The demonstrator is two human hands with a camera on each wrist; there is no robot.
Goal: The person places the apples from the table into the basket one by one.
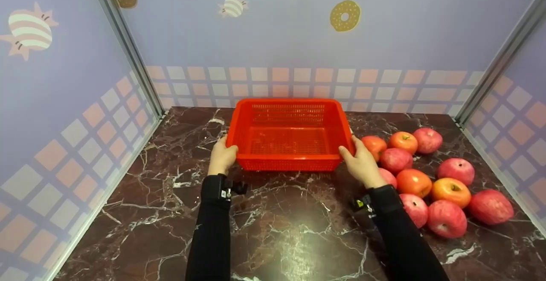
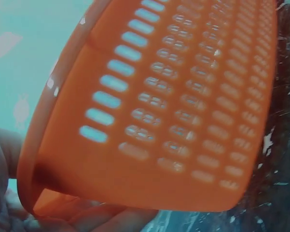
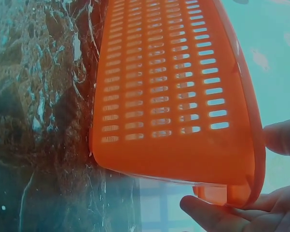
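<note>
A red plastic basket [image 1: 288, 163] with slotted walls stands at the middle back of the table, with nothing inside it. My left hand [image 1: 222, 157] grips its left side near the front corner, thumb over the rim. At the opposite side my right hand [image 1: 362, 161] holds the rim the same way, thumb on top. In the left wrist view the fingers [image 2: 111, 220] reach under the basket's rim. The right wrist view shows the thumb [image 3: 282, 137] on one side of the rim and fingers below it.
Several red and orange apples [image 1: 447, 219] lie grouped on the right of the dark marbled table [image 1: 273, 230], close beside my right forearm. Patterned panels [image 1: 298, 38] enclose the back and both sides.
</note>
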